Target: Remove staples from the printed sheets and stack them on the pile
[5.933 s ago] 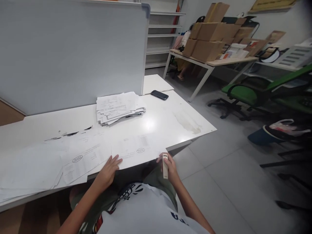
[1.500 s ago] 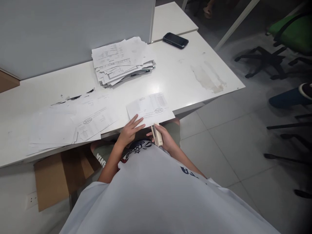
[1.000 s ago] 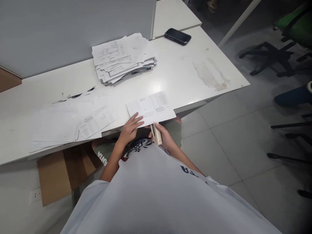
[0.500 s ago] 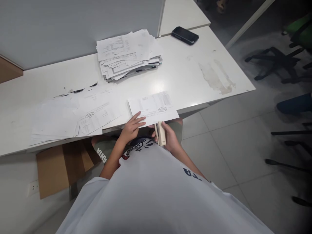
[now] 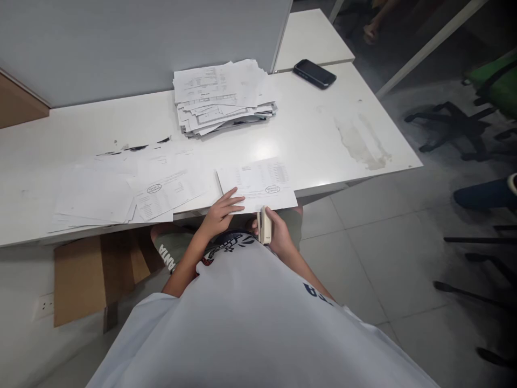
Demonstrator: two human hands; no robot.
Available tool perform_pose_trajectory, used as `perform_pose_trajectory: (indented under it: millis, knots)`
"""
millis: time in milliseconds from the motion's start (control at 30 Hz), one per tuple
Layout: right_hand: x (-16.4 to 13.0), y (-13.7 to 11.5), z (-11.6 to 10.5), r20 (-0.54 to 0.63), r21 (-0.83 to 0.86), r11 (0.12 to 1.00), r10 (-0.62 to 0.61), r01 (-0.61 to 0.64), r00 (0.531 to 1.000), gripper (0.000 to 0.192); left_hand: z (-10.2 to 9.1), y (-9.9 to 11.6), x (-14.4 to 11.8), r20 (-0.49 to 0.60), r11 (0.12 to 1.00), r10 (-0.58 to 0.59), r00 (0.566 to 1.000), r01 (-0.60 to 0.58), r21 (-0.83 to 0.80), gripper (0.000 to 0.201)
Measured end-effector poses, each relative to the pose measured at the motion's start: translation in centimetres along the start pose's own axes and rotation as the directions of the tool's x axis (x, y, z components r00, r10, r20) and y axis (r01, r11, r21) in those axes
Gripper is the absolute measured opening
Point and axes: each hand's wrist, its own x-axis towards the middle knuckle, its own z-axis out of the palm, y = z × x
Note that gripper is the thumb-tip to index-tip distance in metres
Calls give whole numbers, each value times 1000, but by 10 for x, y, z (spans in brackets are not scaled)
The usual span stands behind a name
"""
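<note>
A printed sheet with an oval stamp (image 5: 258,180) lies at the desk's front edge, its near side jutting past the edge. My left hand (image 5: 220,214) rests on its lower left corner, fingers spread over the paper. In my right hand (image 5: 278,231) is a cream stapler (image 5: 265,227), held upright just below the sheet's near edge. The stapler's top end is close to the paper; whether they touch I cannot tell. To the left lies another stamped sheet (image 5: 167,194), partly over a spread of loose papers (image 5: 92,194).
A thick stack of papers (image 5: 226,97) stands against the grey partition (image 5: 141,43). A black phone (image 5: 315,73) lies at the back right of the white desk (image 5: 315,129). Below left is a cardboard box (image 5: 81,280). Chair bases (image 5: 452,126) stand on the right; another person's hand (image 5: 370,33) shows behind.
The camera view has shifted slightly, so the desk and things on it appear lower at the back. The stapler has tilted a little; both hands keep nearly the same places.
</note>
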Motion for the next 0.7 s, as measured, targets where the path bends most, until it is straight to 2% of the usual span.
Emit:
perform_pose_trajectory:
  millis: [167,367,433,533,633,700]
  knots:
    - [4,5,-1,-5,1,998,-57,57,998,40,0,1,-1,-35,999,-3,999,2,-36,29]
    - [7,1,1,-28,-79,986,-149,146,989,38,-1,-2,-2,-7,1000,29,1000,-29,8,35]
    - [6,-1,2,-24,-95,981,-173,170,985,39,0,-5,-4,36,995,60,998,-62,80,45]
    - [3,-3,4,-17,-111,970,-218,215,976,40,1,-9,-4,102,947,114,988,-140,291,60]
    - [1,-7,8,-5,-106,968,-228,226,974,42,-3,-10,8,133,839,202,970,-241,487,58]
    - [0,-12,11,21,-63,973,-222,223,975,40,-13,-11,28,173,773,283,943,-331,542,52]
